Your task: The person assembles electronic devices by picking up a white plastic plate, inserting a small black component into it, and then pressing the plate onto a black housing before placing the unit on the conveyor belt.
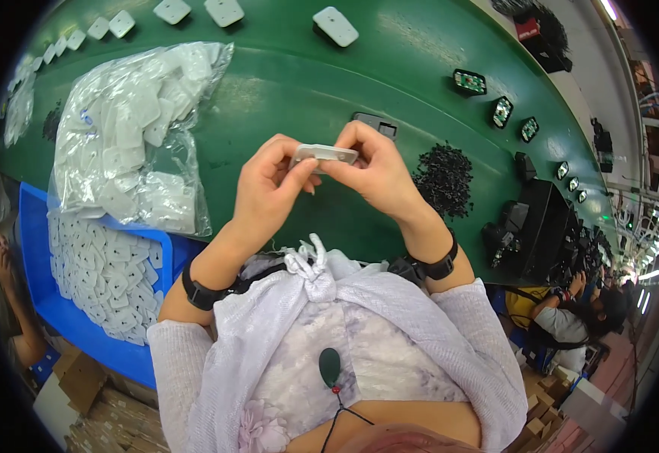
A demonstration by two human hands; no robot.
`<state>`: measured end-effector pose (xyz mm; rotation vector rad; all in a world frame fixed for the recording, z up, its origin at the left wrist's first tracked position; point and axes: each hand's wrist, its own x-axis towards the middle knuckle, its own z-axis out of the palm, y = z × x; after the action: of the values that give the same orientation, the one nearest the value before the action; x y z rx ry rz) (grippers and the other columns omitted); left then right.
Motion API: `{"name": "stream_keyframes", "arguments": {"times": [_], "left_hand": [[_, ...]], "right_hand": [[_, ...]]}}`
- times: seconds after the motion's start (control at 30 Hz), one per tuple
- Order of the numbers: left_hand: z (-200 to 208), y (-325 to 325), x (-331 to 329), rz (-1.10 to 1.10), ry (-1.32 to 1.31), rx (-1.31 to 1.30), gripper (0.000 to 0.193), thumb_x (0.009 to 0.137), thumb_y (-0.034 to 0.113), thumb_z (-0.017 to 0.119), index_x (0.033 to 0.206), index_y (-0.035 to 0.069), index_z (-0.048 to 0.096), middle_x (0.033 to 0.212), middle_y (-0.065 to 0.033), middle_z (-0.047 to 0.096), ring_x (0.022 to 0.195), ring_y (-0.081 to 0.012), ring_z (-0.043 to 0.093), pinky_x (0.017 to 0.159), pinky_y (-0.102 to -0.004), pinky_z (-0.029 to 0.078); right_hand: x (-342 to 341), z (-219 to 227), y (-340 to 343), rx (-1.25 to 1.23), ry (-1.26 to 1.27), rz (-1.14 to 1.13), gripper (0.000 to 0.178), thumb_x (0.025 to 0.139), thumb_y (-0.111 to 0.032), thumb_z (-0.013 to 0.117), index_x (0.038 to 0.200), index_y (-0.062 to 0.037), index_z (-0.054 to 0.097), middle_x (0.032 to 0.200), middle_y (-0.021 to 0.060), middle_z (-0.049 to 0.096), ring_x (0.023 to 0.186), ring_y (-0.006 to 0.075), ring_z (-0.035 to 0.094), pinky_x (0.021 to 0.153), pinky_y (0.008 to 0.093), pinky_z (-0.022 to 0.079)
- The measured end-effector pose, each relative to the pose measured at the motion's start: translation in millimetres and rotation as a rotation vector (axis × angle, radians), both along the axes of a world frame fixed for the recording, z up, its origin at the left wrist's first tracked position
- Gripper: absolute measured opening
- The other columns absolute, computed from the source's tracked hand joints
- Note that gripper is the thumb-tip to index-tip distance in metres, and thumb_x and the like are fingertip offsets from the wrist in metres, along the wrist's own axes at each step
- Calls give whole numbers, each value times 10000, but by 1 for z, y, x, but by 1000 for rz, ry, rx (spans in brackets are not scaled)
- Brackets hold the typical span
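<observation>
We hold one pale cover up over the green table, in front of our chest, with both hands on it. It is tilted so that we see it nearly edge-on, its long side running from one hand to the other.

Our left hand pinches the left end of the cover: the thumb presses its near side, the index finger goes behind it, and the other fingers curl below, with tips showing under its lower edge. Our right hand pinches the right end, which lies between the thumb along the lower edge and the bent index finger above; we cannot tell how the remaining fingers of this hand are set. The middle of the cover lies bare between the two grips.

Just beyond the cover, partly hidden by our right hand, a dark housing lies on the table. To the right of the cover we have a heap of small black parts, and farther out that way, circuit boards in black cases. To its left lies a clear bag full of white pieces; nearer to us than the cover, on that same side, is a blue bin of similar pieces.
</observation>
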<state>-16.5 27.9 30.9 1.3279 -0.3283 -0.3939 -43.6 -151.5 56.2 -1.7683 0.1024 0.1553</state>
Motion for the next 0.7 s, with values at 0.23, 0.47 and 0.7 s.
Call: {"name": "stream_keyframes", "arguments": {"times": [0.23, 0.47, 0.7], "left_hand": [[-1, 5, 16, 13, 287, -101, 154, 972, 27, 450, 1090, -47, 515, 953, -110, 615, 753, -147, 632, 687, -260, 520], [-23, 0, 69, 223, -599, 723, 58, 878, 65, 573, 920, 62, 614, 883, -148, 573, 779, -363, 584, 687, -410, 490], [-25, -10, 44, 242, -789, 1006, 398, 778, 90, 708, 1138, 36, 546, 1039, -135, 544, 970, -309, 561, 759, -398, 476]], "right_hand": [[5, -15, -6, 243, 118, -30, 269, 787, -163, 779, 909, -66, 560, 846, -20, 550, 771, 61, 496, 676, 225, 408], [9, -1, -59, -926, -486, 119, 471, 689, -127, 774, 1122, -63, 600, 1176, 88, 609, 1097, 316, 538, 903, 403, 448], [9, -19, -71, 0, -62, -206, 383, 897, -51, 636, 1261, 19, 537, 1153, 96, 630, 1055, 140, 585, 943, 289, 442]]}}
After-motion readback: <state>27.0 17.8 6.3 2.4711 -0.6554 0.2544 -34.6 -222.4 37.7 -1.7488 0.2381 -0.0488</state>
